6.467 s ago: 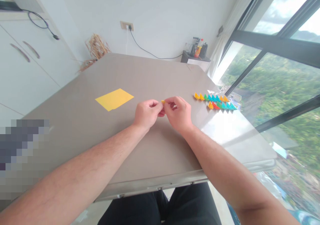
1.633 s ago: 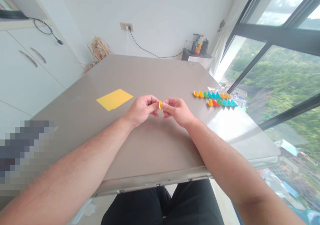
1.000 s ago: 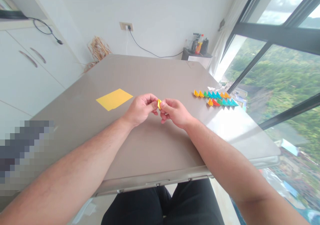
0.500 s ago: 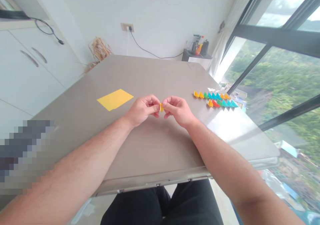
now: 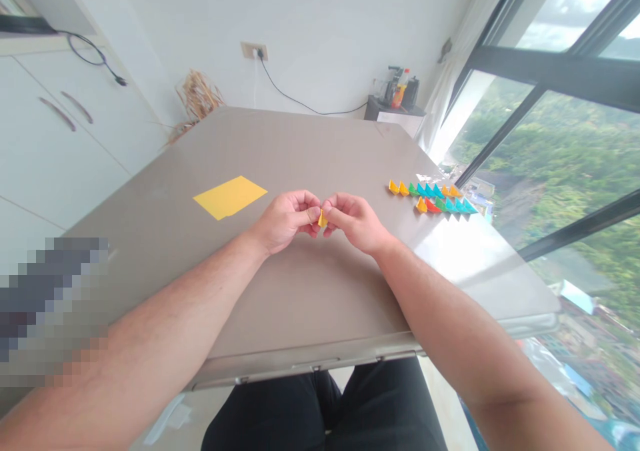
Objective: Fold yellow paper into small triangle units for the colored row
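Between my two hands is a small folded piece of yellow paper [image 5: 323,219], held above the near middle of the table. My left hand [image 5: 290,219] pinches its left side with thumb and fingers. From the right, my right hand [image 5: 355,219] grips the other side the same way, and the two sets of fingertips nearly meet. Much of the folded paper is hidden by the fingers. Flat sheets of yellow paper [image 5: 230,197] lie to the left of my left hand. Two rows of small folded paper boats [image 5: 427,191], in orange, green, blue and red, stand beyond my right hand.
The grey-brown table [image 5: 310,297] has its front edge close to my legs. A large window [image 5: 550,124] borders the right side. Behind the table, a small cabinet [image 5: 395,114] carries a bottle and appliances. A black cord [image 5: 300,107] runs along the wall.
The fingertips have shifted slightly around the folded yellow paper, and a little more of it shows below them. My right hand sits marginally closer to the left one.
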`<state>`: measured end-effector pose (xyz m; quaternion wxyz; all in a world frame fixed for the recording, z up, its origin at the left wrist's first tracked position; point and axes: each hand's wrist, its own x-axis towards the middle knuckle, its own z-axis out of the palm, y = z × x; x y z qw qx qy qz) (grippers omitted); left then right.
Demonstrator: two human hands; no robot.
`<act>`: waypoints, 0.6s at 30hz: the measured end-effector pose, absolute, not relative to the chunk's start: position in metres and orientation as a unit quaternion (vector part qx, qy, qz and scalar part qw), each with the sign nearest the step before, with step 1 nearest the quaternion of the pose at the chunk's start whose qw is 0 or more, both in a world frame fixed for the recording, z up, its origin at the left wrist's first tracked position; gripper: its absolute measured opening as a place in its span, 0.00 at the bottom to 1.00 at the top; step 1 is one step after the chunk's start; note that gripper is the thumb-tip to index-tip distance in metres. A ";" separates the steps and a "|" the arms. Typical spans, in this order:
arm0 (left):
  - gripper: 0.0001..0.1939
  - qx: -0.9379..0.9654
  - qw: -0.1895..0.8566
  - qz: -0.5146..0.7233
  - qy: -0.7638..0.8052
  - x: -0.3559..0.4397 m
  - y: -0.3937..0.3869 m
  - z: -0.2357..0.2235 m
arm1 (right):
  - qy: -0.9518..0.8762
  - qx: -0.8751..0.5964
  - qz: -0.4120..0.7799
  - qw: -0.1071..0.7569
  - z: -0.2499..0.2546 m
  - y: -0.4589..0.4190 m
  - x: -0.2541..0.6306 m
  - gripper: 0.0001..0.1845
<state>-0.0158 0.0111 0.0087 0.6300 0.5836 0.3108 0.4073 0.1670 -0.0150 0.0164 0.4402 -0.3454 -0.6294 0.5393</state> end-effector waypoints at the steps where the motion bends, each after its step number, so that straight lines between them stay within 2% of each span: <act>1: 0.16 0.580 0.637 0.402 0.311 -0.016 0.011 0.009 | -0.629 -0.335 0.547 0.438 0.017 -0.015 0.167 0.16; 6: 0.19 0.578 0.652 0.376 0.316 -0.017 0.010 0.011 | -0.617 -0.309 0.574 0.440 0.015 -0.014 0.168 0.19; 14: 0.19 0.539 0.654 0.437 0.303 -0.014 0.015 0.007 | -0.540 -0.325 0.598 0.495 0.012 -0.012 0.164 0.13; 18: 0.19 0.511 0.661 0.463 0.296 -0.015 0.017 0.007 | -0.535 -0.348 0.595 0.488 0.012 -0.012 0.166 0.15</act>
